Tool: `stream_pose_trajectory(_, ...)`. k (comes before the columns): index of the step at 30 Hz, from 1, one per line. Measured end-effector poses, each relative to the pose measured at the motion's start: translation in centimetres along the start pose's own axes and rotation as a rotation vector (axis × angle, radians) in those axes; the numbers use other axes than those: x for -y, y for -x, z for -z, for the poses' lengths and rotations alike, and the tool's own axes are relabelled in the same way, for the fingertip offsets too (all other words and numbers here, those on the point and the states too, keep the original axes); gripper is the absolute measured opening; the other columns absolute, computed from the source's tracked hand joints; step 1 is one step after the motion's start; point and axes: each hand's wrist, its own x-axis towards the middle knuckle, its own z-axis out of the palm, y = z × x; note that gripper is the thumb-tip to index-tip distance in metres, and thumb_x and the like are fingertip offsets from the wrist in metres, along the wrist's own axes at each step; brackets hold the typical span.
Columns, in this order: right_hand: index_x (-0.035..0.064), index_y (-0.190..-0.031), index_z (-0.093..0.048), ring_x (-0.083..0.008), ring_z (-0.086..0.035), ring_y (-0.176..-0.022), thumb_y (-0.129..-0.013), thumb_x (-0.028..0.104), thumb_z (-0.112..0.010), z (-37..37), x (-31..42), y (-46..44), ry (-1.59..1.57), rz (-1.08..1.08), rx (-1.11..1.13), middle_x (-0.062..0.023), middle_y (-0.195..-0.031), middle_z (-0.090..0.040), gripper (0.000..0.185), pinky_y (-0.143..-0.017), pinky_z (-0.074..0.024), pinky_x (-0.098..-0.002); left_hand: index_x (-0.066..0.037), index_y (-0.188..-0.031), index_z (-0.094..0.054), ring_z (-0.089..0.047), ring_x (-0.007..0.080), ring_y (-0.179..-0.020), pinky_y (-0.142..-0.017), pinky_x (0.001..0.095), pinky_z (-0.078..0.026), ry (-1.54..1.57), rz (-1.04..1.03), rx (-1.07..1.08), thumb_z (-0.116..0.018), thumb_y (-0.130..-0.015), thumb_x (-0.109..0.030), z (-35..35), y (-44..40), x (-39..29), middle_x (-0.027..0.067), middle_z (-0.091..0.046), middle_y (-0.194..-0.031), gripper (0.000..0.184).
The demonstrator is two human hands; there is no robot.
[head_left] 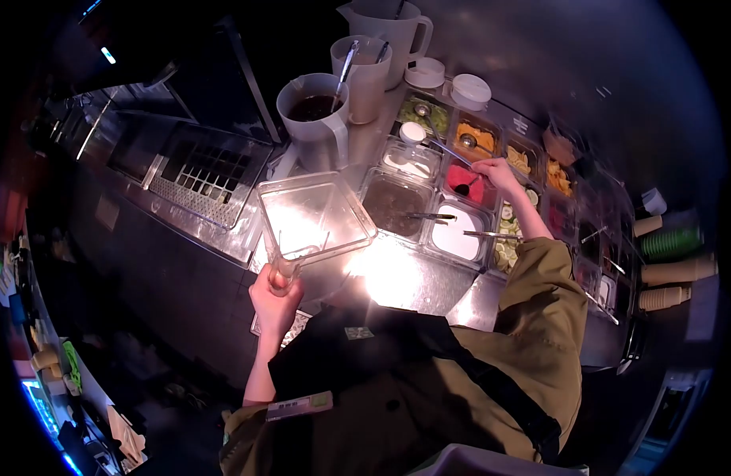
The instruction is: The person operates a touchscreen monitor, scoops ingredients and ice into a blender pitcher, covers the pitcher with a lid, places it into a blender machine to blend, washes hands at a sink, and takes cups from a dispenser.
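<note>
A smooth grey wall [492, 40] with a metallic look rises behind a long counter of shiny steel [441, 292]. Strong white light [388, 270] reflects on this counter, while the dark floor [167, 333] at the left lies in shadow. On the far left side stands a narrow worktop with pale edge [100, 397], beside which a bright blue glow [38, 403] is visible. One small white lamp [108, 55] shines near the upper left corner.
</note>
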Motion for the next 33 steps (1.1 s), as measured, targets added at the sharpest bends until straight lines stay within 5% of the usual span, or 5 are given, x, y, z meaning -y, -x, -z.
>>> stream_pose_trajectory(8,-0.0009,-0.079,-0.063,-0.0045,-0.039,-0.042,-0.076,0.015,-0.057,0.2,-0.9,-0.7,0.034,0.044,-0.013,0.0007,-0.054,-0.050,0.017,-0.038,-0.0266,-0.0190,-0.006,-0.059,-0.036,-0.040,0.0027,-0.045,-0.041,0.0177,-0.032,0.109,0.061,0.092,-0.062,-0.064,-0.003,-0.5,-0.6,-1.4,-0.0021,-0.043,-0.050,0.026)
stream_pose_trajectory(17,0.0114,-0.089,-0.062,-0.0315,-0.057,-0.070,-0.074,0.022,-0.054,-3.1,-2.0,1.3,0.844,0.410,-0.292,-0.0141,-0.074,-0.059,0.020,-0.060,-0.0460,-0.0397,-0.006,-0.065,-0.037,-0.042,0.0042,-0.040,-0.037,0.0184,-0.034,0.031,0.182,0.366,-0.061,-0.069,-0.002,-1.4,-3.4,-6.1,-0.0005,-0.047,-0.050,0.024)
stream_pose_trajectory(25,0.0102,-0.083,-0.063,-0.0295,-0.058,-0.070,-0.074,0.021,-0.055,-2.7,-5.0,-0.3,0.897,0.438,-0.265,-0.0109,-0.078,-0.060,0.016,-0.058,-0.0460,-0.0383,-0.005,-0.069,-0.038,-0.043,0.0045,-0.040,-0.038,0.0184,-0.035,-0.080,0.200,0.525,-0.061,-0.070,-0.005,-4.0,-6.0,-8.9,-0.0010,-0.046,-0.049,0.024)
stream_pose_trajectory(32,-0.0034,-0.067,-0.061,-0.0066,-0.041,-0.047,-0.072,0.010,-0.057,-1.5,-6.6,-2.9,0.191,0.147,0.008,-0.0007,-0.051,-0.050,0.015,-0.044,-0.0338,-0.0228,0.013,-0.091,-0.038,-0.042,0.0058,-0.039,-0.038,0.0183,-0.036,-0.159,0.235,0.632,-0.062,-0.070,-0.009,-6.2,-7.7,-10.2,-0.0015,-0.045,-0.048,0.039)
stream_pose_trajectory(33,-0.0031,-0.066,-0.061,-0.0067,-0.041,-0.047,-0.072,0.010,-0.057,-1.4,-7.1,-3.2,0.179,0.146,0.032,-0.0007,-0.051,-0.050,0.015,-0.044,-0.0334,-0.0228,0.007,-0.084,-0.038,-0.043,0.0053,-0.040,-0.038,0.0183,-0.036,-0.161,0.239,0.633,-0.062,-0.070,-0.008,-6.3,-7.8,-10.2,-0.0014,-0.045,-0.049,0.031)
